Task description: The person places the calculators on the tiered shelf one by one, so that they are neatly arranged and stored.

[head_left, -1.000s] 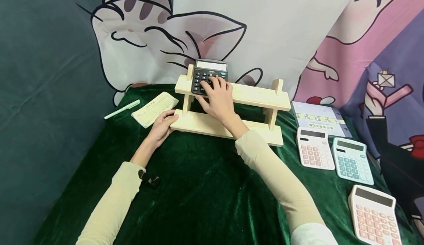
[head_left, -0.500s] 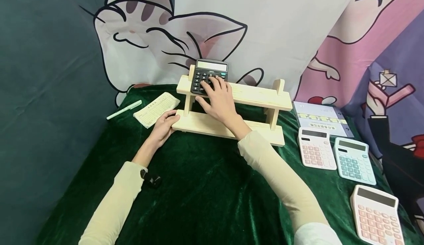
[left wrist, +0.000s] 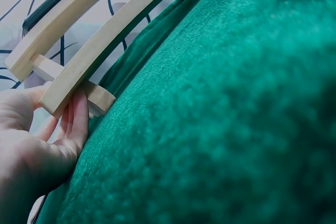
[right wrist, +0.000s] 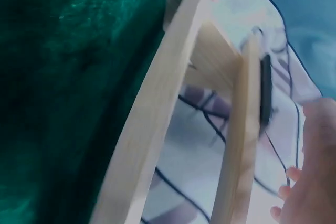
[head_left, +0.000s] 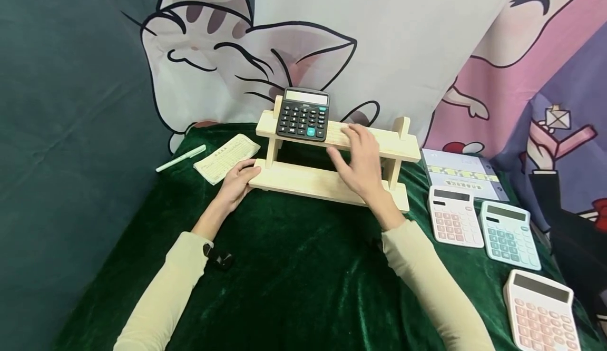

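Observation:
A black calculator (head_left: 303, 114) leans at the left end of the upper board of a two-tier wooden stand (head_left: 310, 181). At the stand's left side, my left hand (head_left: 234, 186) grips the end of the lower board. The left wrist view shows its thumb above and its fingers beneath the board. My right hand (head_left: 362, 164) is over the stand, to the right of the calculator and apart from it, with relaxed fingers. In the right wrist view, that hand (right wrist: 315, 163) appears at the right edge, holding nothing; the calculator (right wrist: 265, 92) is seen edge-on.
Left of the stand lie a paper pad (head_left: 227, 158) and a pale green pen (head_left: 181, 158). On the right are a pink-and-white calculator (head_left: 455, 216), a light blue one (head_left: 509, 235), a larger pink one (head_left: 542, 311) and a flat pale box (head_left: 463, 174). Green cloth (head_left: 284, 272) covers the table.
My right hand has come off the black calculator and shifted to the right, uncovering its keys. My left hand keeps its grip on the lower board.

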Demonstrator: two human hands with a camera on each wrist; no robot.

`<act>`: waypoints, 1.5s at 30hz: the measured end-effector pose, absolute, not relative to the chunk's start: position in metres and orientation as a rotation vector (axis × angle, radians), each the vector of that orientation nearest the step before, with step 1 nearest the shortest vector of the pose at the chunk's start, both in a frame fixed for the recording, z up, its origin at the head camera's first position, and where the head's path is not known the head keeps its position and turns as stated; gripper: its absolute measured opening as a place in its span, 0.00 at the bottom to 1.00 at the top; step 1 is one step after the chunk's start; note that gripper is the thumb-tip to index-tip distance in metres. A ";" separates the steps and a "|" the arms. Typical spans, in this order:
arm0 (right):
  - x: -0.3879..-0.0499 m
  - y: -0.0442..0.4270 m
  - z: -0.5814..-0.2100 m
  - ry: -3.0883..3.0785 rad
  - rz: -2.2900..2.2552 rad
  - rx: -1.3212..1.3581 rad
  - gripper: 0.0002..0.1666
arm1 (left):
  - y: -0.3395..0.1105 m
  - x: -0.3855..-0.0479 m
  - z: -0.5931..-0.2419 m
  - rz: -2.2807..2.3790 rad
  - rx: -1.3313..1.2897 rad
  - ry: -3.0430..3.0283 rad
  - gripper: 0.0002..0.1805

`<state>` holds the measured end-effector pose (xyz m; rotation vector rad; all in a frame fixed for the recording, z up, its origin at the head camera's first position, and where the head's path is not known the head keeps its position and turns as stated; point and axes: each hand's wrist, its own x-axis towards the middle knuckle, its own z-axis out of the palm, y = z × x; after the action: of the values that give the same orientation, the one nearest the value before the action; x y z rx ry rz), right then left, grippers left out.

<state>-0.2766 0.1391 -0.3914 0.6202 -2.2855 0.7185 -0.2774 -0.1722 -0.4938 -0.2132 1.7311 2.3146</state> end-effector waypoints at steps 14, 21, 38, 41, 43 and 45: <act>-0.243 0.244 -0.412 -2.122 0.897 0.233 0.29 | -0.171 -0.277 -0.495 2.308 -0.235 1.760 0.32; -0.236 0.298 -0.421 -2.234 0.837 0.027 0.34 | -0.168 -0.279 -0.495 2.305 -0.229 1.764 0.32; -0.211 0.381 -0.437 -2.914 0.786 -0.490 0.68 | -0.171 -0.278 -0.491 2.294 -0.253 1.777 0.31; -0.211 0.384 -0.444 -2.974 0.748 -0.532 0.73 | -0.172 -0.278 -0.491 2.290 -0.250 1.780 0.32; -0.210 0.387 -0.447 -3.015 0.747 -0.570 0.76 | -0.171 -0.277 -0.491 2.295 -0.246 1.775 0.32; -0.208 0.389 -0.449 -3.047 0.754 -0.610 0.77 | -0.170 -0.277 -0.492 2.296 -0.242 1.770 0.32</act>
<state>-0.2081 0.3888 -0.4492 -0.6100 -3.0475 0.7540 -0.2766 -0.1705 -0.4917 -0.2421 1.7699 2.2956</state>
